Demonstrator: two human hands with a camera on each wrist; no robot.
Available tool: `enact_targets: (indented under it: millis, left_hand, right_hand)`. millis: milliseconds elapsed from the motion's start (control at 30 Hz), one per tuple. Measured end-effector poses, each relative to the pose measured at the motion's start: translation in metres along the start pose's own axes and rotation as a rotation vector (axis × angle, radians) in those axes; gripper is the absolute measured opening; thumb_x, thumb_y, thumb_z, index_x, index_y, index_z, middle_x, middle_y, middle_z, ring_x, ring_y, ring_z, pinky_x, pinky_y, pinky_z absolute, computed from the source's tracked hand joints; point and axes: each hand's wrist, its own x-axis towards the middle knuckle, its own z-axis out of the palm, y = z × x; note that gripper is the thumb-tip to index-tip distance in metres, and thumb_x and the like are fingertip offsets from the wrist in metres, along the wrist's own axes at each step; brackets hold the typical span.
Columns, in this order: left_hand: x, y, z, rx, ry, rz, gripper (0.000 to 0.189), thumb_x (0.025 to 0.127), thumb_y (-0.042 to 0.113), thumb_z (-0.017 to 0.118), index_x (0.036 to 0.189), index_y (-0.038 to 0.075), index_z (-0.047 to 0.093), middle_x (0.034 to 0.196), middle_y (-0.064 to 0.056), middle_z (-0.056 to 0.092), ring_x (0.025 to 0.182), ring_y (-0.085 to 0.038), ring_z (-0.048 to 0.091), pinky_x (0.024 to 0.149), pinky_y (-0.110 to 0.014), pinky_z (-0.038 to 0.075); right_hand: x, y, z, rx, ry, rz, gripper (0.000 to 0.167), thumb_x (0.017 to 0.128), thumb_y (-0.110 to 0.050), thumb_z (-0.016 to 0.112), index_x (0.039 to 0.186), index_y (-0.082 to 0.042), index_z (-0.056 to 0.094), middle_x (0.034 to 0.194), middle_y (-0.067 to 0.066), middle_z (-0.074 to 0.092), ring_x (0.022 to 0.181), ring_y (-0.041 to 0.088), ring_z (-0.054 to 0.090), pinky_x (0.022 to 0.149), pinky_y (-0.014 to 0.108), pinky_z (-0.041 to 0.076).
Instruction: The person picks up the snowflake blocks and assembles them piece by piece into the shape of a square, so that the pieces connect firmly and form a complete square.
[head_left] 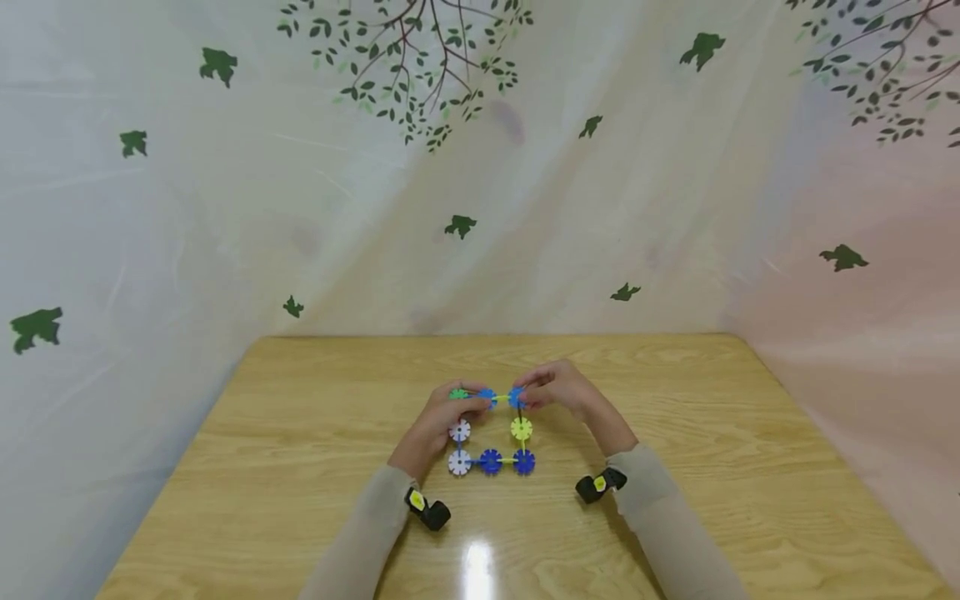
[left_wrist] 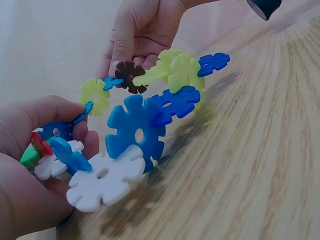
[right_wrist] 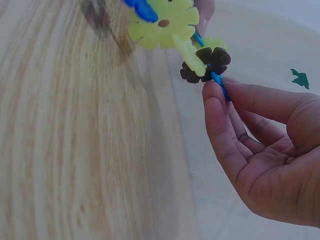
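Notched plastic snowflake discs are slotted into one another as a square ring, held over the table. My left hand (head_left: 444,419) grips the ring's far left part, its fingers around a blue disc (left_wrist: 56,131) beside small red (left_wrist: 41,143) and green (left_wrist: 29,157) ones. At the far right corner my right hand (head_left: 564,388) pinches a blue disc (right_wrist: 221,86) edge-on between thumb and fingertips. This one is slotted into a brown disc (right_wrist: 218,58). Yellow-green discs (head_left: 521,428) run down the right side, dark blue ones (head_left: 491,462) along the near side, and white ones (head_left: 460,462) on the left.
The wooden table (head_left: 300,467) spreads out on all sides of the hands. Behind its far edge hangs a pale cloth (head_left: 375,250) printed with leaves and birds. A black wrist camera (head_left: 429,510) sits on the left sleeve, another camera (head_left: 600,485) on the right.
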Motion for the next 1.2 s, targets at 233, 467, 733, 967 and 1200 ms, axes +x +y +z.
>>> enact_targets:
  millis: [233, 467, 733, 967, 1200]
  left_hand:
    - [0.001, 0.0, -0.001, -0.004, 0.008, -0.004, 0.037, 0.086, 0.002, 0.077, 0.122, -0.004, 0.067, 0.087, 0.0, 0.072, 0.073, -0.01, 0.069, 0.071, -0.023, 0.058]
    - [0.004, 0.001, -0.003, -0.005, 0.035, 0.002, 0.033, 0.086, 0.003, 0.077, 0.117, -0.002, 0.07, 0.086, 0.001, 0.072, 0.073, -0.012, 0.068, 0.071, -0.024, 0.058]
    - [0.008, 0.002, 0.0, 0.007, 0.02, 0.018, 0.033, 0.086, 0.005, 0.077, 0.118, -0.003, 0.07, 0.088, 0.003, 0.072, 0.075, -0.01, 0.066, 0.073, -0.024, 0.057]
    - [0.009, 0.006, -0.002, -0.025, -0.006, 0.01, 0.034, 0.089, 0.003, 0.074, 0.121, -0.004, 0.066, 0.078, 0.004, 0.071, 0.072, -0.011, 0.067, 0.071, -0.024, 0.058]
    - [0.009, 0.009, -0.003, -0.036, -0.04, -0.007, 0.044, 0.097, 0.014, 0.068, 0.135, -0.003, 0.053, 0.085, 0.002, 0.067, 0.075, -0.012, 0.065, 0.072, -0.025, 0.057]
  right_hand:
    - [0.004, -0.001, 0.006, -0.003, 0.044, -0.026, 0.023, 0.089, 0.004, 0.073, 0.11, 0.014, 0.071, 0.087, 0.008, 0.078, 0.07, 0.011, 0.071, 0.077, 0.043, 0.064]
    - [0.005, -0.002, 0.011, 0.032, 0.055, -0.017, 0.023, 0.089, 0.005, 0.073, 0.11, 0.014, 0.07, 0.085, 0.006, 0.077, 0.07, 0.011, 0.071, 0.079, 0.043, 0.063]
    - [0.003, -0.006, 0.012, 0.038, 0.078, -0.002, 0.022, 0.088, 0.007, 0.073, 0.109, 0.015, 0.07, 0.082, 0.004, 0.076, 0.07, 0.012, 0.071, 0.081, 0.046, 0.063]
    - [0.006, -0.006, 0.011, 0.03, 0.075, 0.027, 0.022, 0.092, 0.001, 0.071, 0.113, 0.009, 0.07, 0.081, 0.0, 0.073, 0.071, 0.012, 0.07, 0.077, 0.038, 0.063]
    - [0.006, -0.008, 0.012, 0.062, 0.083, 0.053, 0.023, 0.094, 0.002, 0.068, 0.114, 0.011, 0.067, 0.082, 0.002, 0.071, 0.068, 0.012, 0.068, 0.069, 0.032, 0.063]
